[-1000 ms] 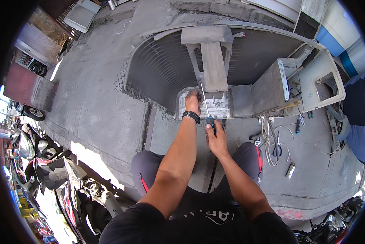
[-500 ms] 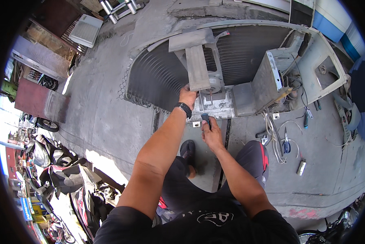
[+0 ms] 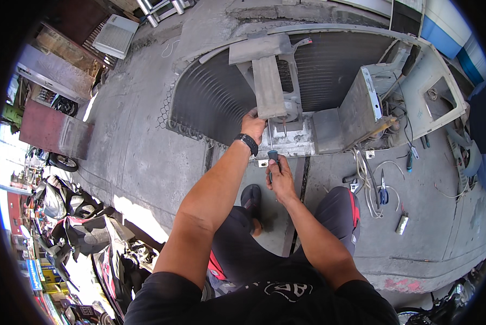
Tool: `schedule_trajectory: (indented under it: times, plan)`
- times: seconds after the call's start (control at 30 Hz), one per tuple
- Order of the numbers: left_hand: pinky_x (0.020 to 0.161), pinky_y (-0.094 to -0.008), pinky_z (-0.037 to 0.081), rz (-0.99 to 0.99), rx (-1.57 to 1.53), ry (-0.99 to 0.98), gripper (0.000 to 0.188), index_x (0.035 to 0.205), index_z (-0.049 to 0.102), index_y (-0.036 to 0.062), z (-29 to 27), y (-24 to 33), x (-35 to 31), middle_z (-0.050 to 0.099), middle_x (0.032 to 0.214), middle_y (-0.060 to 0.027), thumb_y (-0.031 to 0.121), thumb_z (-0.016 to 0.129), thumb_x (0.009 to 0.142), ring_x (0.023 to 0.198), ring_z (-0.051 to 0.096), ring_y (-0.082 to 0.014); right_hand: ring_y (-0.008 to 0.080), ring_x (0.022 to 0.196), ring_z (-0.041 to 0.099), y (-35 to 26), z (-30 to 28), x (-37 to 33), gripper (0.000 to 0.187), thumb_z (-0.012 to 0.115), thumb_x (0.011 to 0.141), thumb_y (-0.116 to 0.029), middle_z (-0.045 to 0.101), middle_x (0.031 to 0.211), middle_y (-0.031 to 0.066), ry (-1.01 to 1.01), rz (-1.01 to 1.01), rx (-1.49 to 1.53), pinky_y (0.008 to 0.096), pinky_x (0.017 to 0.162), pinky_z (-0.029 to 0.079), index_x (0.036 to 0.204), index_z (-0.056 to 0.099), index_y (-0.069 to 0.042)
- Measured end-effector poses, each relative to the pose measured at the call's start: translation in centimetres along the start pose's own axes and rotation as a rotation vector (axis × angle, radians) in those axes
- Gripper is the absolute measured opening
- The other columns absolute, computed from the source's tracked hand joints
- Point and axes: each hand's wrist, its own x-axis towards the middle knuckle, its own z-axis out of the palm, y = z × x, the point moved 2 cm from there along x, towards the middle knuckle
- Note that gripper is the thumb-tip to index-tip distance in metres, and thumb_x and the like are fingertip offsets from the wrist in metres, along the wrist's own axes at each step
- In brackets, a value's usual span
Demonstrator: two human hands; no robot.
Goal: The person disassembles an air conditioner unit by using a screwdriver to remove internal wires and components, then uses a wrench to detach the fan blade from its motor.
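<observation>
An opened air conditioner outdoor unit lies on the ground before me, its dark finned coil [image 3: 213, 92] curving around the far side. In its middle stands a dusty metal motor bracket [image 3: 268, 89], with a round fan motor [image 3: 290, 111] behind its near end. My left hand [image 3: 252, 127], with a black watch on the wrist, is closed at the bracket's lower left corner; its fingertips are partly hidden. My right hand [image 3: 280, 179] grips the dark handle of a screwdriver [image 3: 273, 156]. The shaft points away from me, up to the bracket's near end beside my left fingers; its tip is hidden.
Right of the hands are a metal partition [image 3: 356, 103] and wiring. Blue-handled scissors [image 3: 383, 195], looped grey cables [image 3: 370, 189] and another screwdriver [image 3: 409, 161] lie on the concrete. Motorcycles [image 3: 91, 238] stand at the left; a ladder [image 3: 159, 11] is at the far left.
The view has shifted slightly, so the unit appears a little farther right. Both hands keep nearly the same places, with the screwdriver still in my right hand.
</observation>
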Motion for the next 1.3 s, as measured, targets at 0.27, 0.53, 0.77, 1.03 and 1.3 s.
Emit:
schedule_trajectory:
  times: [0.27, 0.53, 0.77, 1.03, 1.3]
  plan:
    - [0.062, -0.024, 0.045, -0.013, 0.012, 0.0, 0.041, 0.121, 0.057, -0.0059, 0.0, 0.0, 0.2, 0.065, 0.087, -0.0044, 0.011, 0.07, 0.086, 0.07, 0.056, -0.0097, 0.0115, 0.052, 0.047, 0.7, 0.3, 0.3, 0.021, 0.05, 0.1, -0.026, 0.051, 0.074, 0.0031, -0.038, 0.027, 0.205, 0.0256, 0.042, 0.037, 0.112, 0.047, -0.01]
    - [0.071, -0.0262, 0.048, 0.044, 0.093, 0.025, 0.045, 0.117, 0.058, -0.008, -0.6, -0.8, 1.6, 0.068, 0.094, -0.0098, 0.017, 0.074, 0.083, 0.08, 0.062, -0.0136, 0.013, 0.05, 0.045, 0.3, 0.1, 0.7, 0.034, 0.048, 0.099, -0.04, 0.052, 0.073, 0.0031, -0.458, 0.322, 1.031, 0.0242, 0.041, 0.032, 0.108, 0.055, -0.008]
    - [0.059, -0.0304, 0.047, -0.119, -0.173, 0.102, 0.023, 0.106, 0.059, -0.0057, 2.0, 0.2, -0.2, 0.065, 0.085, -0.0084, 0.002, 0.064, 0.085, 0.066, 0.058, -0.0154, 0.0145, 0.05, 0.05, 0.6, 1.4, 1.5, 0.037, 0.047, 0.1, -0.044, 0.051, 0.065, 0.0034, 0.217, -0.045, -0.319, 0.0285, 0.042, 0.038, 0.103, 0.054, -0.007]
    - [0.06, -0.0341, 0.047, -0.077, -0.192, 0.143, 0.027, 0.105, 0.06, -0.0022, 2.0, 0.4, 0.1, 0.065, 0.087, -0.009, 0.008, 0.069, 0.081, 0.068, 0.058, -0.0177, 0.0123, 0.048, 0.045, -0.6, 0.7, 0.4, 0.039, 0.05, 0.098, -0.046, 0.052, 0.067, 0.0033, -0.55, 0.3, 1.098, 0.0241, 0.039, 0.032, 0.102, 0.055, -0.008]
    - [0.094, -0.0392, 0.046, 0.937, 1.193, 0.074, 0.046, 0.122, 0.055, -0.0027, -3.5, -0.3, 5.5, 0.06, 0.117, -0.0243, 0.019, 0.065, 0.083, 0.108, 0.059, -0.0385, 0.0107, 0.044, 0.04, -0.7, 1.2, 0.6, 0.046, 0.048, 0.096, -0.056, 0.048, 0.062, 0.0006, -0.384, 0.349, 0.776, 0.0247, 0.037, 0.027, 0.093, 0.052, -0.01]
